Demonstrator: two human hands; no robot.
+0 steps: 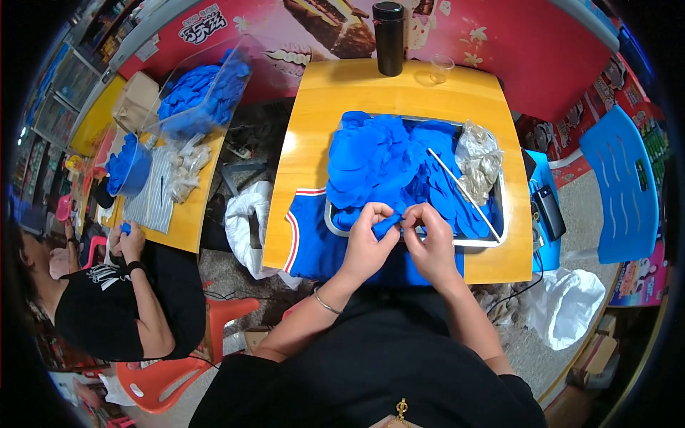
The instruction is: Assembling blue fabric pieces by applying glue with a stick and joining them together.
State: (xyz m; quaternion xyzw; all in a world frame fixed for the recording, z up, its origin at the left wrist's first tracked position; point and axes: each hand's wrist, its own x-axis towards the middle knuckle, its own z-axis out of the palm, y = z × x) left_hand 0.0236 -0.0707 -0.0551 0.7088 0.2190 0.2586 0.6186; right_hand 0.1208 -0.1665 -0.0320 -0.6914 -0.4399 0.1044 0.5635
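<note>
Close together at the near edge of a metal tray (497, 241), my left hand (368, 246) and my right hand (430, 246) pinch a small folded blue fabric piece (386, 225) between their fingertips. Behind them the tray holds a heap of thin, rounded blue fabric pieces (371, 157). A thin pale stick (457, 185) lies slantwise over the heap's right side. Clear plastic bags with brownish contents (479, 160) rest at the tray's right end. Beneath my wrists spreads a blue cloth (308, 239) with red and white trim.
On the yellow table (328, 85) stand a black tumbler (389, 39) and a clear plastic cup (442, 68). A phone or power bank (549, 210) lies on a blue stool to the right, near a blue chair (621, 185). At left, a co-worker (107, 307) handles blue fabric beside a clear bin (207, 93).
</note>
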